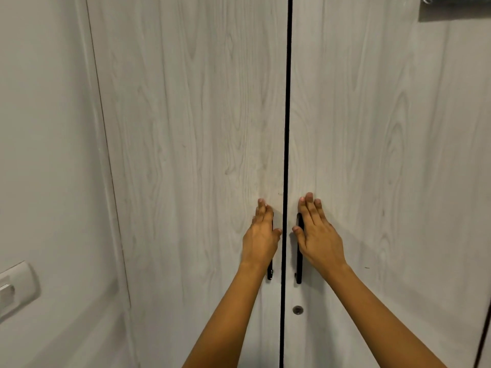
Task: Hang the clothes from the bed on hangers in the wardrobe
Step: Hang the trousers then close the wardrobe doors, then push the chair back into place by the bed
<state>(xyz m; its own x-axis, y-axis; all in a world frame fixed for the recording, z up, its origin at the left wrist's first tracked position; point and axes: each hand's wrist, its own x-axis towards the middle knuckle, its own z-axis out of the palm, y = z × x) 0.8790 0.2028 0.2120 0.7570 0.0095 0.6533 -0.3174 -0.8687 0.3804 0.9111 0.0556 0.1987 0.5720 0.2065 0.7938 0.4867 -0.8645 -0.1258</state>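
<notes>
Wardrobe [199, 128] straight ahead, filling almost the whole view, both doors shut. Left door [164, 235] and right door [385, 155] meeting at a thin black seam [287, 102] running top to bottom. Slim black bars just beside that seam: left handle [270, 270] and right handle [299, 264].

Left hand [261, 237] laid over the left handle, fingers [263, 208] straight and pointing up the door, thumb out toward the seam, curled round nothing. Right hand [317, 237] likewise over the right handle, fingers [309, 205] straight, thumb touching the bar. No grasp closed on either side.

Probably the opening of the doors, so the task barely begun. Risks from here:
- Flat fingers slipping off the slim bars on the pull, unless hooked behind them first.
- Doors perhaps locked, given the round keyhole [297, 310] under the right handle, so a hard tug gaining nothing.
- Thumbs near the seam, liable to a pinch.
- Doors swinging out at a body standing close.

Finish pale grey-white wood grain, matt, faintly yellowed above the handles. No clothes, hangers or bed in sight.

Beyond, to the left, a plain pale wall [47, 128] with a white switch plate [16, 285] low down. At the top right edge, a dark sign [454, 9], unreadable.
</notes>
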